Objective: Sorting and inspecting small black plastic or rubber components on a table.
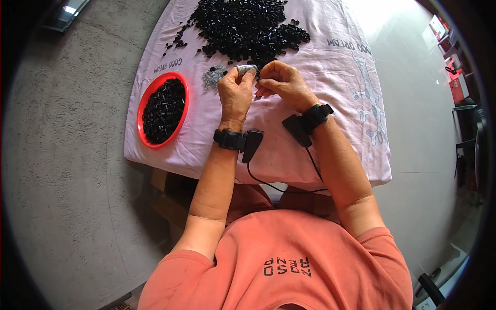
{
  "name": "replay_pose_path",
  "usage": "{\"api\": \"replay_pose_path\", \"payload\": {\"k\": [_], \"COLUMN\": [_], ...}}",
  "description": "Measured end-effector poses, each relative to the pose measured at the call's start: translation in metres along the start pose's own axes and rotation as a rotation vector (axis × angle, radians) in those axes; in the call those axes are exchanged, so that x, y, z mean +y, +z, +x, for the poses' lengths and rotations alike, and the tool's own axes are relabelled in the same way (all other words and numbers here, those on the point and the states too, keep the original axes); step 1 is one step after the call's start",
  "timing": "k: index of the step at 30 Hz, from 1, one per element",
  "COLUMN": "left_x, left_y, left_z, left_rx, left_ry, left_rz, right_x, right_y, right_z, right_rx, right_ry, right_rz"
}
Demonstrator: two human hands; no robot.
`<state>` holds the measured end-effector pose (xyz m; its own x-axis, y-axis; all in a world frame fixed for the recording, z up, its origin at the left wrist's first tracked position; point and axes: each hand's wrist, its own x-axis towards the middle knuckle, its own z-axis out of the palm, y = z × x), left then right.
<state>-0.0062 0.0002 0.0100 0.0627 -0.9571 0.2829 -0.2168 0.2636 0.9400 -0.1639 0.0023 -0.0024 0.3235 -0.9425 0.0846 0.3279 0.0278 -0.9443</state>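
Observation:
My left hand [235, 98] is closed, with a short pale grey cylinder [246, 67] between its thumb and fingers. Close beside it, the fingers of my right hand [284, 83] are bent into a pinch near the cylinder's right end. Whatever they hold is too small to make out. A small heap of thin, silvery wire-like pieces [212, 78] lies just left of my left hand. Beyond both hands spreads a large pile of small shiny black pieces [243, 28], a few of them scattered near my fingers.
On the left of the cloth-covered table [330, 150] stands a red bowl [185, 116] holding many similar black pieces [164, 111]. Each wrist wears a black strapped device, and a cable [268, 188] hangs between them. Grey floor [62, 155] surrounds the table; red and dark items line the far right.

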Motion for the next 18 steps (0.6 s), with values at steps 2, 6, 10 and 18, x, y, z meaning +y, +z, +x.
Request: {"api": "replay_pose_path", "payload": {"k": [2,6,10,18], "left_x": [-0.0004,-0.0012,0.0019,0.0058], "left_y": [-0.0003,-0.0002,-0.0027,-0.0050], "left_z": [0.0004,0.0009,-0.0001,-0.0011], "left_rx": [0.004,0.001,-0.025,-0.115], "left_ry": [-0.007,-0.049,-0.022,0.047], "left_rz": [-0.008,-0.074,-0.057,0.107], "right_x": [-0.0013,0.0009,-0.0019,-0.0013], "right_y": [0.0002,-0.0033,-0.0024,-0.0030], "right_z": [-0.0006,-0.0001,-0.0008,-0.0009], "right_rx": [0.005,0.022,0.009,-0.009], "right_ry": [0.012,0.012,0.023,0.002], "right_rz": [0.005,-0.007,-0.031,-0.053]}}
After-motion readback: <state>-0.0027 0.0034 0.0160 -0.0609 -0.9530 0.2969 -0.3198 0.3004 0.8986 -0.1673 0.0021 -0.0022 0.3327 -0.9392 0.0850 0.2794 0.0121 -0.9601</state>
